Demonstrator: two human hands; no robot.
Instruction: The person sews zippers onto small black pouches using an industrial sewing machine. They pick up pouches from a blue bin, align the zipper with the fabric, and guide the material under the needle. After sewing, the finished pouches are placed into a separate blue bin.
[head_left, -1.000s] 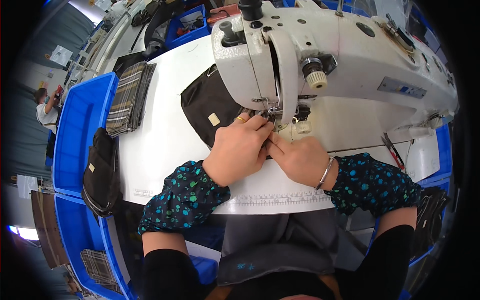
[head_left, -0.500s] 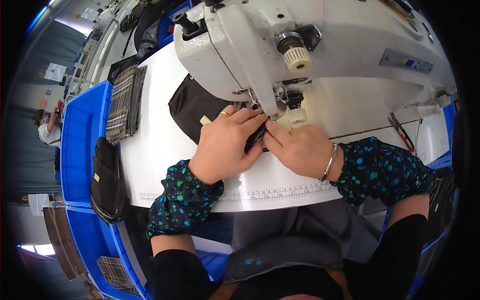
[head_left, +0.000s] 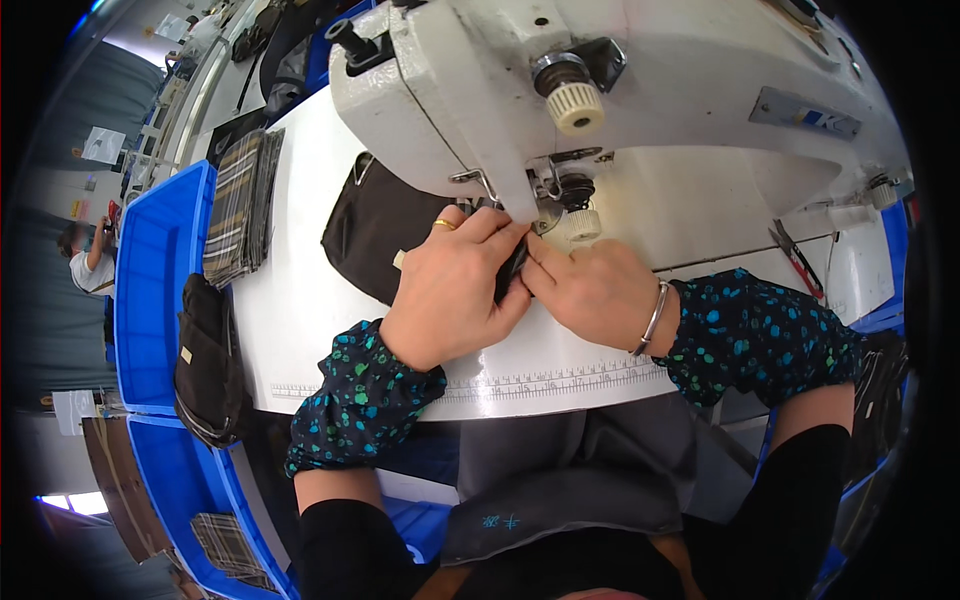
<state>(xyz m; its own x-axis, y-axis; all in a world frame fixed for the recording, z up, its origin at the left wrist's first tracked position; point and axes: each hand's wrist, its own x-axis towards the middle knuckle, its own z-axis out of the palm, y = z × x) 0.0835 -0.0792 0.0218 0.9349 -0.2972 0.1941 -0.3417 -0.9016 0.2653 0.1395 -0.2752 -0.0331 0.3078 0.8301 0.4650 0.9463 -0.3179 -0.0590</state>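
Place: garment sewing workshop.
Machine: white industrial sewing machine (head_left: 640,110) on a white worktable (head_left: 310,300).
Left: blue bins (head_left: 150,270), stacked plaid fabric pieces (head_left: 238,205).
Far left: another person (head_left: 88,262) working.

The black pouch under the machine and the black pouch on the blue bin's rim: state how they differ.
The black pouch under the sewing machine lies flat on the white table, gripped by both hands; the black pouch on the blue bin hangs over the rim, untouched and bulging. Both are dark with a small pale label.

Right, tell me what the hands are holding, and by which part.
Both hands, left and right, pinch the near edge of the dark fabric pouch just in front of the sewing machine needle.
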